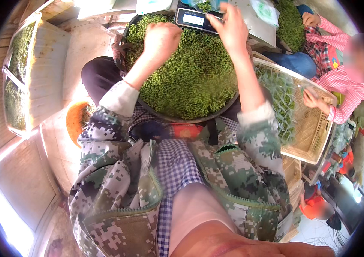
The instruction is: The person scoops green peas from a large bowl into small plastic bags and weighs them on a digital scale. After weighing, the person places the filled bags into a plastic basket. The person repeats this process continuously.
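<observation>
A large round dark tub of small green peppercorn-like berries stands before me. My left hand is above the tub's upper left part, fingers curled; whether it holds anything does not show. My right hand is raised beside a digital scale, its thumb and fingers spread at the scale's right end. The scale lies at the tub's far edge with its display lit. On it sits a blue pan or bag with some green berries, cut off by the picture's top.
At right, a cream plastic crate holds clear bags of green berries. A person in a checked pink shirt reaches over it. An orange basin and a tall white container stand left. A metal table adjoins the tub.
</observation>
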`<state>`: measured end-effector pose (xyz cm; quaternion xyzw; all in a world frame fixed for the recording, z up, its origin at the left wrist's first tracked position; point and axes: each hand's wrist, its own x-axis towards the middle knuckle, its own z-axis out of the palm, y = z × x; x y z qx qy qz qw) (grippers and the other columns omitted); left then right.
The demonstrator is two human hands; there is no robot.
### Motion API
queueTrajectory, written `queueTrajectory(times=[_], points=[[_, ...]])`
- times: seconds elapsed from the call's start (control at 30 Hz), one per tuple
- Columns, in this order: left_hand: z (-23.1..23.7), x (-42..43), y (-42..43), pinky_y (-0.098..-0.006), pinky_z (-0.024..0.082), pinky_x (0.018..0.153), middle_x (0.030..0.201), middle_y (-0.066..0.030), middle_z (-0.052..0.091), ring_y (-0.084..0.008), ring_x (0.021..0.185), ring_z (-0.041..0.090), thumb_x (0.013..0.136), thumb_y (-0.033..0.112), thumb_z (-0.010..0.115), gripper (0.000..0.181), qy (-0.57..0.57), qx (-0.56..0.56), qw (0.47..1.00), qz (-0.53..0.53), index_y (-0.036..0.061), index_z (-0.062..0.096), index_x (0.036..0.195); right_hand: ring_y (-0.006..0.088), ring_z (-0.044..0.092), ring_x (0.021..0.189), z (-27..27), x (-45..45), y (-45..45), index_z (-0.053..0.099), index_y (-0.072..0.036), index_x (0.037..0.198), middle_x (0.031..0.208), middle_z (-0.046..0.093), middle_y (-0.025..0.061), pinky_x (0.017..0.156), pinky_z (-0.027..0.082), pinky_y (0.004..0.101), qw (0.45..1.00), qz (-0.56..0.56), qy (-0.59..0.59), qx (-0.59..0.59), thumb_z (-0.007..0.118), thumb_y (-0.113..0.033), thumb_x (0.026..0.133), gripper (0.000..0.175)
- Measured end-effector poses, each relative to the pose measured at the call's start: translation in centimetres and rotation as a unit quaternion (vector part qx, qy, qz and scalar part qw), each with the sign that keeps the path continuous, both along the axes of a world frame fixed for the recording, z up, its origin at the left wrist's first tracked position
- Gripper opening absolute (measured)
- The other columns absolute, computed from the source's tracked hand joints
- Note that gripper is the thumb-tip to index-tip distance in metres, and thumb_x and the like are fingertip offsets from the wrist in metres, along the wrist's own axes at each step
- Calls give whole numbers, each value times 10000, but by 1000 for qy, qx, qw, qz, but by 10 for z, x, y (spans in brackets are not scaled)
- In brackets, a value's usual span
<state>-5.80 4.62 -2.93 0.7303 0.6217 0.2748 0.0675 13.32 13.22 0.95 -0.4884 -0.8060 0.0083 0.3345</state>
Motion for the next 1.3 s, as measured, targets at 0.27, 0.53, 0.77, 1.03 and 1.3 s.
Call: queueTrajectory(times=[0.27,0.53,0.77,1.03,1.3], points=[[46,-4,-8,-381,436,949,1229,-193,533,-310,1106,548,719,201,744,674,-100,107,988,57,46,442,1301,319,601,782,104,-41,36,651,-76,907,847,625,146,711,480,404,980,155,-106,-67,519,-172,807,192],[1,14,0,-306,497,829,985,-80,671,-166,917,634,765,160,728,421,-365,-127,918,-86,58,584,1147,307,593,932,110,-17,-14,613,-43,1043,1073,599,145,769,481,368,928,253,-173,-212,581,-164,800,273],[15,43,-9,-329,492,885,1176,-99,582,-180,1058,567,671,135,795,712,-318,-49,923,-209,96,473,1305,290,612,793,78,29,-62,588,-51,915,872,588,89,653,505,388,880,311,-326,-153,697,-237,736,279],[26,53,-8,-314,439,938,1180,-95,591,-174,1079,552,698,109,770,661,-346,-170,900,-205,69,490,1296,286,626,850,81,59,-86,566,-56,1103,1074,602,94,707,512,372,937,267,-176,-142,690,-267,753,427],[22,69,-12,-295,480,863,1124,-72,604,-152,992,578,745,74,745,558,-386,-318,848,-173,12,510,1247,241,632,751,88,101,-113,599,-55,965,888,619,69,612,497,399,966,184,-124,-134,702,-373,727,410]])
